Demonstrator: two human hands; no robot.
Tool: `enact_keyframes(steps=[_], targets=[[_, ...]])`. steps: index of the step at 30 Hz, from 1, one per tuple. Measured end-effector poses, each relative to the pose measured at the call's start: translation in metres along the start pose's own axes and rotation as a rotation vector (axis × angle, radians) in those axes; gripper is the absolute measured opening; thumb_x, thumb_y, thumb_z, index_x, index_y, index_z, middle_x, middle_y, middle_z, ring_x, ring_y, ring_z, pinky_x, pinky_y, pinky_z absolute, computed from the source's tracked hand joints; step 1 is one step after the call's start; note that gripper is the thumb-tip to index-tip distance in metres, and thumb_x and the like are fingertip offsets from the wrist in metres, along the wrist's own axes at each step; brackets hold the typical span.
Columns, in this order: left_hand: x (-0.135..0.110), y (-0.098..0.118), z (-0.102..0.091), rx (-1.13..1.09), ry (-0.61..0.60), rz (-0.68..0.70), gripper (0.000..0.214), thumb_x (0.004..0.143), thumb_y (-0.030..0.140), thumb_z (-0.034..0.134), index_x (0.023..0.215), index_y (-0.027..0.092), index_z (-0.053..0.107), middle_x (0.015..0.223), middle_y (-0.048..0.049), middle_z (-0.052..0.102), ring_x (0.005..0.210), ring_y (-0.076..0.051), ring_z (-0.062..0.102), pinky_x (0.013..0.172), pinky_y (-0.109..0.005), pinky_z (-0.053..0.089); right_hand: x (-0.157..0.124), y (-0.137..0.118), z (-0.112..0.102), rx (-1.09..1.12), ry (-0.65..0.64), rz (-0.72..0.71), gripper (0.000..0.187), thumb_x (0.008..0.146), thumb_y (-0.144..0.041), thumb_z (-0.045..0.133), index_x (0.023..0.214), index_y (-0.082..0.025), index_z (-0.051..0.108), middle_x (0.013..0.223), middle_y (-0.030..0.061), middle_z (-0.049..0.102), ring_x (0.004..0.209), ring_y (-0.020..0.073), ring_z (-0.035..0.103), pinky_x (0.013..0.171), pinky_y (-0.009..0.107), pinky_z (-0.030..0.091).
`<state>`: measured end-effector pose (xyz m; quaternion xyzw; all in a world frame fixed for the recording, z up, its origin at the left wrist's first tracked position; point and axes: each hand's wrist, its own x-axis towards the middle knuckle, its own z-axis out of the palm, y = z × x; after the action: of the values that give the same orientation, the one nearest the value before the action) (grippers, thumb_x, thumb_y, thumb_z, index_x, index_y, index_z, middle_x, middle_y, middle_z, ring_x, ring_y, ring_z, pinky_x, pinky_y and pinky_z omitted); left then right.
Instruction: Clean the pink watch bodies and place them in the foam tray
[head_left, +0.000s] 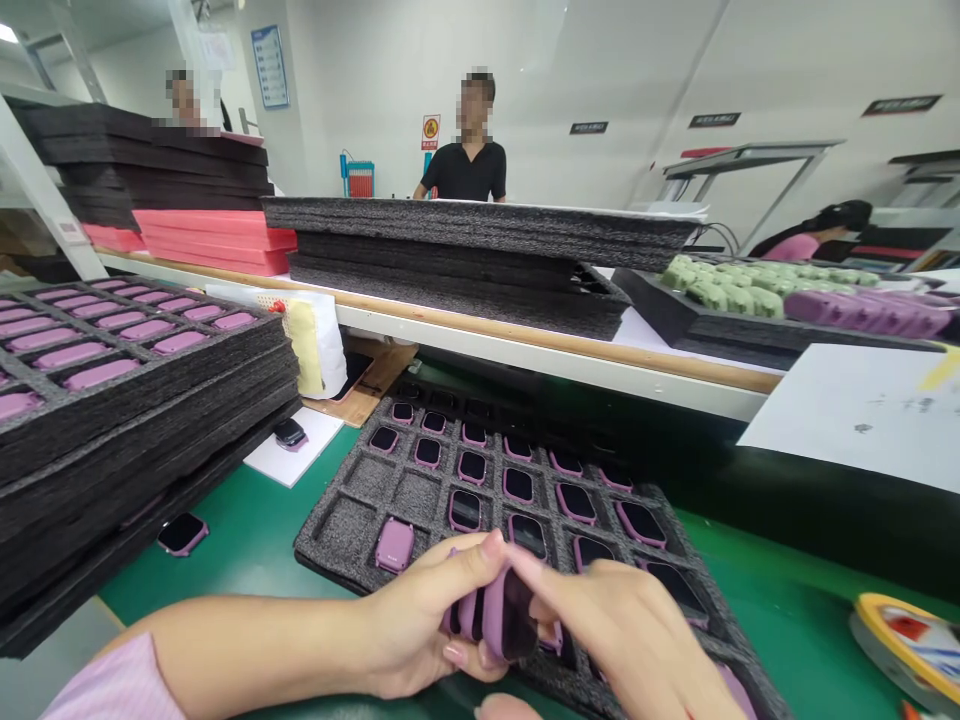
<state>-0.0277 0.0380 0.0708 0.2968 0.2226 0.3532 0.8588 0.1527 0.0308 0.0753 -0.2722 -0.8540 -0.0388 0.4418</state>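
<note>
My left hand [420, 610] is closed around a short stack of purple smartwatch bodies [493, 618], held on edge with a dark screen facing right. My right hand [630, 625] grips the front smartwatch body at its top and right edge; some of its fingers are hidden. Below both hands lies a black foam tray [341, 530] with square pockets. Many pockets hold purple smartwatch bodies, screen up, such as one at the centre [466, 510]. A single body [395, 543] lies with its purple side up beside my left hand. Several pockets at the tray's left are bare.
Stacked foam trays [187, 400] with purple pieces rise at the left. Loose watches lie on white paper [290, 433] and the green table [184, 535]. A shelf [525, 345] carrying foam crosses ahead. Yellow tape [892, 640] sits right. A person [469, 170] is beyond the shelf.
</note>
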Motion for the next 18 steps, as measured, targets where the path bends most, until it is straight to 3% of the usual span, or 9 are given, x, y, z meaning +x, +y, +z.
enact_keyframes(steps=[3, 6, 8, 12, 15, 18], targets=[[0.001, -0.002, 0.001, 0.055, 0.039, 0.054, 0.048, 0.075, 0.059, 0.079, 0.083, 0.014, 0.062, 0.066, 0.0016, 0.054, 0.042, -0.002, 0.034, 0.037, -0.018, 0.012, 0.007, -0.004, 0.001, 0.113, -0.060, 0.148, 0.057, 0.083, -0.034, 0.077, 0.134, -0.022, 0.054, 0.073, -0.0001, 0.066, 0.060, 0.0162, 0.064, 0.054, 0.025, 0.057], [0.000, 0.001, 0.004, -0.006, 0.090, 0.040, 0.050, 0.073, 0.058, 0.081, 0.083, 0.015, 0.059, 0.067, 0.0016, 0.056, 0.042, -0.001, 0.035, 0.037, -0.016, 0.012, 0.005, -0.004, -0.001, 0.208, -0.079, 0.228, 0.053, 0.081, -0.022, 0.075, 0.129, -0.026, 0.052, 0.095, 0.0038, 0.072, 0.082, 0.0193, 0.072, 0.067, 0.025, 0.061], [-0.001, 0.004, 0.005, -0.034, 0.123, 0.021, 0.052, 0.068, 0.057, 0.085, 0.081, 0.015, 0.057, 0.065, 0.0026, 0.055, 0.043, -0.001, 0.037, 0.037, -0.015, 0.011, 0.004, -0.004, -0.002, 0.231, -0.083, 0.253, 0.056, 0.079, -0.020, 0.075, 0.130, -0.027, 0.051, 0.107, 0.0056, 0.073, 0.093, 0.0208, 0.073, 0.073, 0.025, 0.062], [-0.003, 0.006, 0.006, -0.034, 0.136, 0.028, 0.053, 0.066, 0.054, 0.088, 0.082, 0.015, 0.056, 0.064, 0.0032, 0.055, 0.044, -0.001, 0.040, 0.036, -0.012, 0.014, 0.007, -0.003, -0.003, 0.232, -0.089, 0.220, 0.057, 0.077, -0.015, 0.073, 0.129, -0.027, 0.053, 0.107, 0.0041, 0.073, 0.091, 0.0190, 0.073, 0.077, 0.026, 0.061], [-0.004, 0.013, 0.007, -0.095, 0.203, 0.145, 0.047, 0.068, 0.044, 0.090, 0.082, 0.015, 0.055, 0.065, 0.0049, 0.054, 0.047, -0.001, 0.043, 0.037, -0.009, 0.020, 0.016, 0.006, 0.000, 0.181, -0.052, 0.247, 0.046, 0.077, -0.018, 0.072, 0.120, -0.025, 0.059, 0.103, 0.0038, 0.074, 0.088, 0.0196, 0.073, 0.078, 0.028, 0.060], [-0.007, 0.029, 0.010, -0.173, 0.308, 0.331, 0.037, 0.071, 0.027, 0.089, 0.083, 0.015, 0.056, 0.068, 0.0060, 0.053, 0.051, -0.001, 0.045, 0.039, -0.008, 0.025, 0.030, 0.025, 0.014, 0.141, -0.075, 0.414, 0.027, 0.082, -0.028, 0.066, 0.108, -0.021, 0.062, 0.096, 0.0052, 0.073, 0.083, 0.0207, 0.071, 0.076, 0.033, 0.059]])
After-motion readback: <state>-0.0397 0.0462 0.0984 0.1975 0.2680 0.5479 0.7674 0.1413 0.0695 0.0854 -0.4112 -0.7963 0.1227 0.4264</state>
